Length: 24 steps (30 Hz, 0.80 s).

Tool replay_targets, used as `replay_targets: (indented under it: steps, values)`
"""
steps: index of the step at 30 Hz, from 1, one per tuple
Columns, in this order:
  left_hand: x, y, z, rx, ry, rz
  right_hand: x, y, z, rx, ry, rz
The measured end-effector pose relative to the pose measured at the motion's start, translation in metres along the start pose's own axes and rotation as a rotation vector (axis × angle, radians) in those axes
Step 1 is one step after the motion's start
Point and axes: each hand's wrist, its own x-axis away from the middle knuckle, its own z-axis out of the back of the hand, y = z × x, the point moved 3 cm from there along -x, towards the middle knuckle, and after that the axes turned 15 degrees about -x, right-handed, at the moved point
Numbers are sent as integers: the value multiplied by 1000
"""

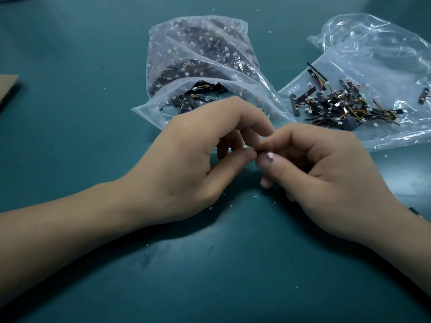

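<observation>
Left hand [198, 159] and right hand [326, 173] meet fingertip to fingertip. Both pinch one tiny part [270, 155] with a white plug on it. It is held just above the green worktop [93, 264], in front of the full bag [203, 54]. That clear bag is open at its near end and stuffed with little dark parts. Right of the full bag lies a flat bag [384, 54] with a loose pile of parts [338, 106] on it. Far left of the full bag sits some cardboard [7, 89].

Teal desk [70, 141] fills whole view, matte w/ soft sheen near bottom; tiny white flecks [147, 245] scattered. Brown cardboard [7, 89] at left edge.
</observation>
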Motion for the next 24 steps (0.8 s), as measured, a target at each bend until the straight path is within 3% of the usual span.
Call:
replay_targets:
  steps: [5,11,24]
  values:
    - [-2,4,6,-53,-77,105,-2,2,7,-171,95,-26]
    - [-1,2,5,-40,-81,164,0,1,5,-235,25,-23]
    - [-1,0,2,44,-141,222,-1,3,6,-217,56,1]
